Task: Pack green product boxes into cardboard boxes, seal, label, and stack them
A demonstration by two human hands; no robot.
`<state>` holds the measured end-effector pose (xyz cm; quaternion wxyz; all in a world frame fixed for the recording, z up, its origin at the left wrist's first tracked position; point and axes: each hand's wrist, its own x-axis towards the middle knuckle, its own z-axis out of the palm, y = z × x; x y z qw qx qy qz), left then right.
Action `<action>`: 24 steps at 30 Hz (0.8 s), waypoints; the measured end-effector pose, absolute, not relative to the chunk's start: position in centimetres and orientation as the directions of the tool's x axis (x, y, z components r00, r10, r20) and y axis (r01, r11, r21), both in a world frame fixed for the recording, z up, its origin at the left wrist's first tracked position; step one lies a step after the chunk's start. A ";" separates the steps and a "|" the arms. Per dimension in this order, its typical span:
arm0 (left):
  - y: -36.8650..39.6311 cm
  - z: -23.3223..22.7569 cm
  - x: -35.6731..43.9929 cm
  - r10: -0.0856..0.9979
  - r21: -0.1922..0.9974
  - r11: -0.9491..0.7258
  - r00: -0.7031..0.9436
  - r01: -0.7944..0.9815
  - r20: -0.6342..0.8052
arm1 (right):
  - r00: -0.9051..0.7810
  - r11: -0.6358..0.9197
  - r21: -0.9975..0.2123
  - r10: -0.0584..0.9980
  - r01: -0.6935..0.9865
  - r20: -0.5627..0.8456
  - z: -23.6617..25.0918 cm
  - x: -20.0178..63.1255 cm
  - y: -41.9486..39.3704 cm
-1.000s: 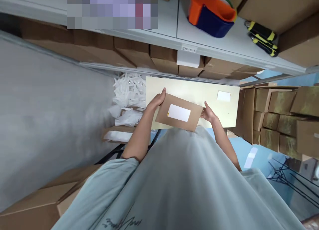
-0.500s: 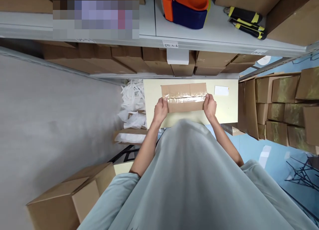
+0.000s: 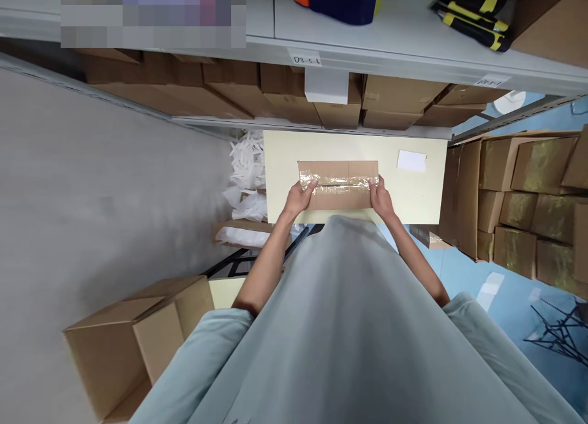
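Taped brown box (image 3: 339,184), long and flat.

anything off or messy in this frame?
Mostly tidy. The tape along the cardboard box seam looks wrinkled, not flat. Left hand and right hand grip its ends on the pale table. Loose white packing scraps lie heaped beside the table.

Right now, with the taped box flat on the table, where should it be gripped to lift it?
By its two short ends, coming in from left and right. The box is long and lies flat on the table, and the left hand and right hand already hold those ends, clear of the tape.
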<state>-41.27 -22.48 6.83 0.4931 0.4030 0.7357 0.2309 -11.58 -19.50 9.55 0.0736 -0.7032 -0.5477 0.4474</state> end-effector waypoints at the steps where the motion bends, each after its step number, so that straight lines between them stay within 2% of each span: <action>1: -22.5 6.8 -41.1 0.817 0.728 0.574 -0.212 0.374 -0.536 | -0.011 -0.374 -0.582 0.835 0.722 -0.550 9.5 -11.4 -19.5; 7: -22.4 7.3 -40.1 0.785 0.653 0.619 -0.313 0.436 -0.535 | -0.020 -0.303 -0.511 0.845 0.804 -0.534 9.2 -10.8 -18.9; 12: -22.5 8.0 -40.3 0.781 0.592 0.620 -0.339 0.515 -0.525 | -0.049 -0.332 -0.571 0.834 0.751 -0.549 9.5 -10.9 -19.1; 19: -22.9 9.5 -42.1 0.862 0.784 0.499 -0.113 0.370 -0.495 | -0.060 -0.332 -0.617 0.849 0.714 -0.525 10.9 -10.7 -19.6; 22: -23.2 9.9 -43.1 0.914 0.846 0.404 -0.115 0.347 -0.389 | -0.092 -0.229 -0.698 0.916 0.679 -0.390 11.1 -10.2 -20.2; 24: -23.5 9.7 -43.6 0.920 0.834 0.392 -0.142 0.389 -0.366 | -0.111 -0.131 -0.739 0.957 0.661 -0.269 10.5 -9.8 -20.9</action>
